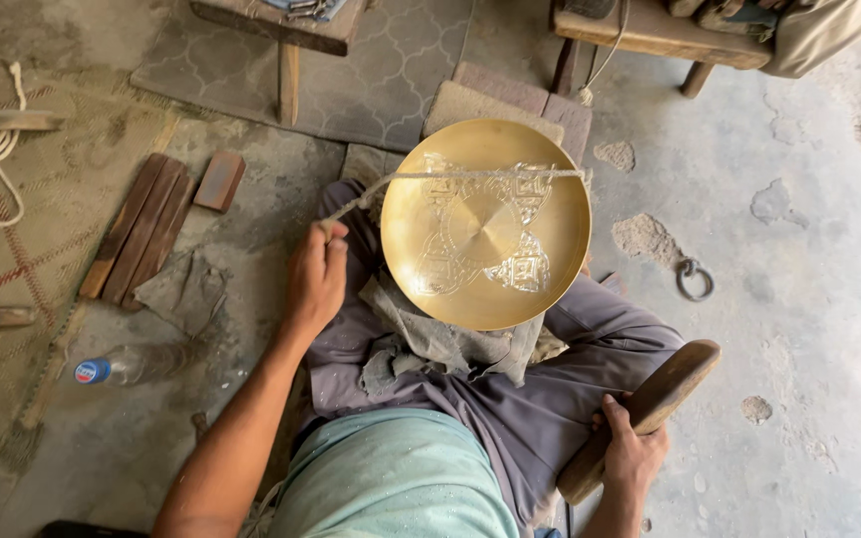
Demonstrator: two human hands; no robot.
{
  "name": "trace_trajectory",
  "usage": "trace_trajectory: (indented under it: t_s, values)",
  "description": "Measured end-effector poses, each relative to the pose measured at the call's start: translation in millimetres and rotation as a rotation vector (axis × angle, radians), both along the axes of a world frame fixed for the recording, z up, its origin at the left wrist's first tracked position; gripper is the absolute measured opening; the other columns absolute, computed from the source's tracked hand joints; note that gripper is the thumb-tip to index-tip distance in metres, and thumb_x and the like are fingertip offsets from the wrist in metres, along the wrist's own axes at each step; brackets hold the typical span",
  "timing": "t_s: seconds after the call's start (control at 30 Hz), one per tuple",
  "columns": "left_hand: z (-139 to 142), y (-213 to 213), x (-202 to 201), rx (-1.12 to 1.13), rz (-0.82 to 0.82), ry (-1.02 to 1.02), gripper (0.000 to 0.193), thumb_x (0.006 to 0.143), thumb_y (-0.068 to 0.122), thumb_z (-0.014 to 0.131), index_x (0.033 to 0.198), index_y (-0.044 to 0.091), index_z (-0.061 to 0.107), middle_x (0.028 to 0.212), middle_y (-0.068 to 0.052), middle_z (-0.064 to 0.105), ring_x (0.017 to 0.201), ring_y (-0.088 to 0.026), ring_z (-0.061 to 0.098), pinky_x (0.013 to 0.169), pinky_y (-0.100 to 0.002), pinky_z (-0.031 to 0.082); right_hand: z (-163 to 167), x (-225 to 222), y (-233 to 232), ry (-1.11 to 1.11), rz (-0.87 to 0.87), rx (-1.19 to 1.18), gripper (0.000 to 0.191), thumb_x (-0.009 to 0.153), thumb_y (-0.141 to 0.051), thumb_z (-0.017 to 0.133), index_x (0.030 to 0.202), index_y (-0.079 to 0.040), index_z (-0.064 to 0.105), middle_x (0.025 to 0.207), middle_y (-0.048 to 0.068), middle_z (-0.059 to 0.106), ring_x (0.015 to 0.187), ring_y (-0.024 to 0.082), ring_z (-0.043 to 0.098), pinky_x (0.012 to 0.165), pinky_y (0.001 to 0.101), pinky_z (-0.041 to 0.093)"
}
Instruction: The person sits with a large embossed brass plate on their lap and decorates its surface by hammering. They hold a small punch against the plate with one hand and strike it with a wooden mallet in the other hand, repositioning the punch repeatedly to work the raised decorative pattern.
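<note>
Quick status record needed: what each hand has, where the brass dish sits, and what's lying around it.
left hand: gripping a cord pulled taut across the dish
right hand: gripping a wooden handle
dish: round brass, engraved, resting on a grey cloth on the lap
left side floor: wood strips, plastic bottle
right side floor: metal ring

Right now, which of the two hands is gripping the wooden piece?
The right hand grips the curved wooden piece beside the knee. The left hand holds a rope stretched across the brass plate instead.
</note>
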State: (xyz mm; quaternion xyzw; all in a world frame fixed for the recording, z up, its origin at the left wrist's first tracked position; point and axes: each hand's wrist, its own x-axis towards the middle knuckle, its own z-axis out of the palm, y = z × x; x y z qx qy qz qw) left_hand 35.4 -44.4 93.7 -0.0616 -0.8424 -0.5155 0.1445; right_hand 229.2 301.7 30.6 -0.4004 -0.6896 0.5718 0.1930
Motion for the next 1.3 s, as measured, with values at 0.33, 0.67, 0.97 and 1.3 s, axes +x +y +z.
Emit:
trace_trajectory:
  t_s: [0.33, 0.67, 0.97, 1.3]
  values:
    - [-18.8, 58.8, -31.1, -0.058, 0.03, 0.156, 0.023, 0.109, 0.019, 0.051, 0.111, -0.004, 0.055, 0.101, -0.026, 0.064, 0.093, -0.047, 0.063, 0.079, -0.051, 0.049, -8.4, 2.1, 8.4, -0.049, -0.005, 0.082, 0.031, 0.085, -0.012, 0.079, 0.106, 0.006, 0.066, 0.08, 0.012, 0.07, 0.069, 0.017, 0.069, 0.066, 0.0306, 0.055]
    - [-53.7, 36.2, 18.6, -0.039, 0.001, -0.278, 0.026, 0.105, 0.027, 0.056, 0.106, 0.001, 0.058, 0.091, -0.02, 0.069, 0.083, -0.041, 0.067, 0.071, -0.047, 0.051, -24.1, -7.0, 15.2, -0.129, 0.035, 0.132, 0.031, 0.086, -0.013, 0.08, 0.107, 0.007, 0.066, 0.081, 0.013, 0.073, 0.069, 0.017, 0.071, 0.067, 0.0305, 0.056]
    - [-79.2, 30.4, -10.0, -0.168, 0.025, -0.062, 0.042, 0.105, 0.026, 0.06, 0.133, -0.005, 0.057, 0.122, -0.024, 0.066, 0.11, -0.042, 0.064, 0.092, -0.048, 0.05, -40.7, -25.6, 29.6, -0.074, 0.053, 0.066, 0.029, 0.087, -0.01, 0.079, 0.105, 0.007, 0.064, 0.084, 0.012, 0.07, 0.069, 0.017, 0.069, 0.065, 0.0308, 0.056]
    - [-80.1, 40.5, -34.6, -0.216, 0.015, -0.242, 0.041, 0.101, 0.024, 0.064, 0.134, 0.001, 0.06, 0.117, -0.021, 0.064, 0.093, -0.033, 0.067, 0.076, -0.042, 0.054, -62.0, -46.1, 48.6, -0.155, 0.02, 0.114, 0.027, 0.087, -0.007, 0.079, 0.103, 0.006, 0.064, 0.083, 0.011, 0.069, 0.069, 0.017, 0.068, 0.064, 0.0303, 0.055]
